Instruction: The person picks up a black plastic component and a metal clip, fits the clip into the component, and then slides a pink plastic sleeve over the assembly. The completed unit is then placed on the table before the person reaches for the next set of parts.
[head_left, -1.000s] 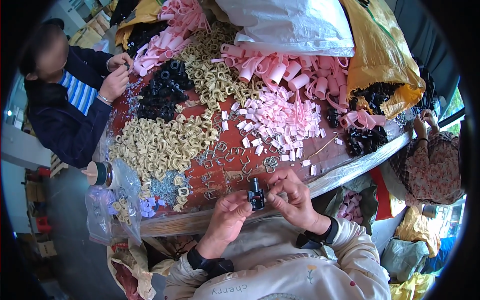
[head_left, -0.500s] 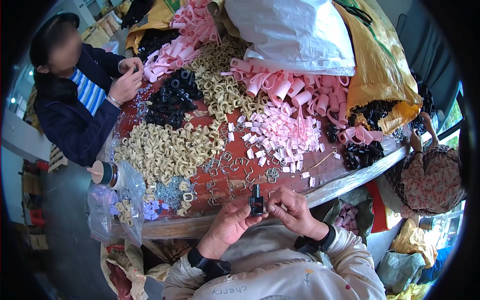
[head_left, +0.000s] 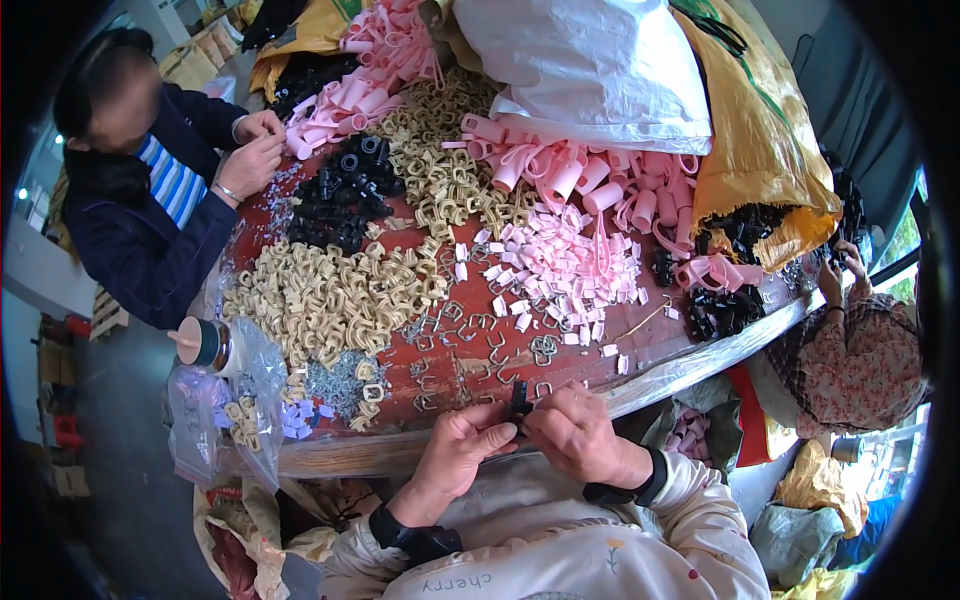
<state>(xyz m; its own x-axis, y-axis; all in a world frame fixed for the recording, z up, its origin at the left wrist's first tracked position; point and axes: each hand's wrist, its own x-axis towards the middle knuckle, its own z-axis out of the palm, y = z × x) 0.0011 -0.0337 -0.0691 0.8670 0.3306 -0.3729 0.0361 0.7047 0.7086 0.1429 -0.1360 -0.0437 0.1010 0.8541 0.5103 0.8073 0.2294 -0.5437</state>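
Close to the table's front edge, a small black plastic fitting (head_left: 520, 397) with a narrow neck stands between my hands. My left hand (head_left: 458, 455) is closed on it, thumb and fingers pinching its lower part. My right hand (head_left: 577, 435) is closed too, its fingertips pressed together against the fitting's right side. Whatever those fingertips pinch is hidden. Just beyond my hands lie scattered wire clips (head_left: 490, 340), with a heap of small pink plastic pieces (head_left: 575, 265) further right. Cream plastic loops (head_left: 330, 300) are heaped to the left.
Black fittings (head_left: 345, 195) and pink tubular parts (head_left: 560, 170) form piles farther back, below a white sack (head_left: 590, 70) and a yellow sack (head_left: 760, 150). A lidded jar (head_left: 205, 345) and clear bags (head_left: 255, 390) sit front left. People work at left and right.
The black fitting has turned and tilted between my hands, showing a narrower side. My right hand has shifted left, its fingers now covering more of the fitting.
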